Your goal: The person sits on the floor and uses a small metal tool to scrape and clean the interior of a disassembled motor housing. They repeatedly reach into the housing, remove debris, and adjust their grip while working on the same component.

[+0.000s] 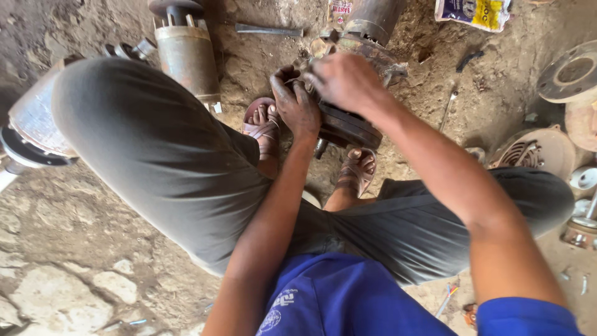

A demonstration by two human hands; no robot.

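Note:
I squat on a dirt floor in grey trousers and sandals, with a dark, greasy round metal machine part (348, 127) between my feet. My left hand (295, 102) grips the near left edge of that part, fingers curled over it. My right hand (345, 81) is closed on top of the part, just right of the left hand; what its fingers hold is hidden. Behind the hands a rusty motor body (367, 31) rises from the same assembly.
A cylindrical motor housing (186, 53) stands at the back left, a metal rod (267, 30) lies beside it. A printed bag (476, 12) lies at the top right. A flange (572, 74), a fan cover (535, 149) and small fittings (581, 205) crowd the right edge.

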